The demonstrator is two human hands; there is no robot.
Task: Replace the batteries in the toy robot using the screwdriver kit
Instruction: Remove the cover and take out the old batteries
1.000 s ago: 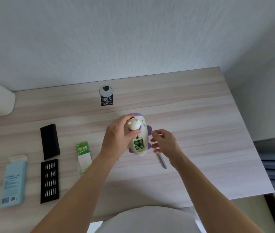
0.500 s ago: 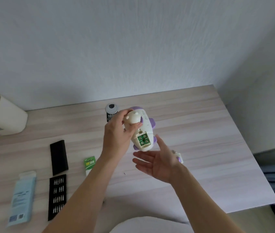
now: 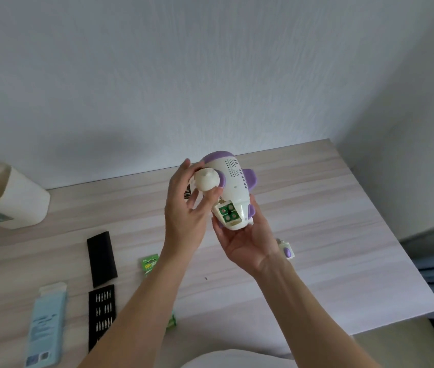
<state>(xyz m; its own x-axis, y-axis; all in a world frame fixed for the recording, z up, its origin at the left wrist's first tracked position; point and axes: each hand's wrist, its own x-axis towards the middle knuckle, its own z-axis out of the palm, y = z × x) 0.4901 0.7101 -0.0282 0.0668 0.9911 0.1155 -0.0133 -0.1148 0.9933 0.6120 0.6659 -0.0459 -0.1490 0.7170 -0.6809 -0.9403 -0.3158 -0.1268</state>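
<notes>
**Toy robot [image 3: 233, 187] held off the table, battery bay uncovered**

The white-and-purple toy robot is up in the air above the wooden table [image 3: 343, 235], tilted so that its back faces the camera. Its battery compartment [image 3: 234, 222] is uncovered, and the green ends of four batteries [image 3: 228, 212] show inside it.

The left hand [image 3: 184, 216] grips the toy from the left. Its thumb and fingers are curled round a rounded cream knob [image 3: 206, 179] on the toy's side. The right hand [image 3: 247, 243] is palm up beneath the toy's lower end, cupping it with the fingers bent up round the base on both sides.

A small white piece with a purple spot [image 3: 287, 251] lies on the table just beyond the right wrist; what it is cannot be told.

To the left lie the parts of the screwdriver kit. There is a black bit tray [image 3: 102, 314] with rows of bits, and beyond it, nearer the wall, a plain black cover [image 3: 101, 258]. A light blue box [image 3: 47, 328] lies further left. A green battery pack [image 3: 150, 264] is partly hidden behind the left forearm. A cream container [image 3: 11, 197] stands at the far left, against the wall.
</notes>
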